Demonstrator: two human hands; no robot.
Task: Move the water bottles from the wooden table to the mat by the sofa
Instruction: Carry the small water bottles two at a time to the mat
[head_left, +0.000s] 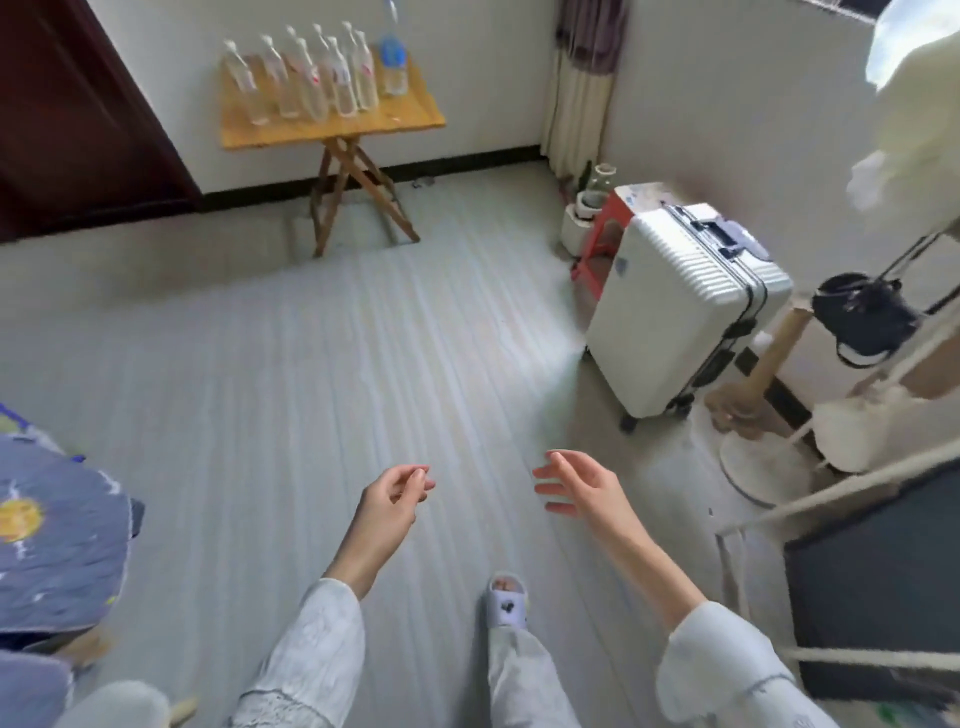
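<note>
1. Head view: the water bottles (311, 78) stand upright in a loose cluster on the wooden surface (332, 122), a small folding table with crossed legs set against the far white wall. Most are clear with pale caps; one blue-labelled bottle (393, 57) stands at the right end of the group.
2. Head view: both hands are low in the frame, out over the pale striped floor (322, 338), well apart from the bottles, with open floor between them and the table.
3. Head view: the left hand (392, 496) is empty, fingers loosely curled with the thumb close to the fingertips, holding nothing.
4. Head view: the right hand (576, 488) is also empty, relaxed and spread, palm turned inward toward the left hand.
5. Head view: both forearms come out of light-coloured sleeves; one foot in a pale slipper (506, 600) stands on the floor between the arms.
6. Head view: a white hard-shell suitcase (680, 306) stands at the right, with a red stool (605, 234) behind it toward the corner.
7. Head view: a blue patterned cloth (57, 530) lies at the left edge; what it covers cannot be told.
</note>
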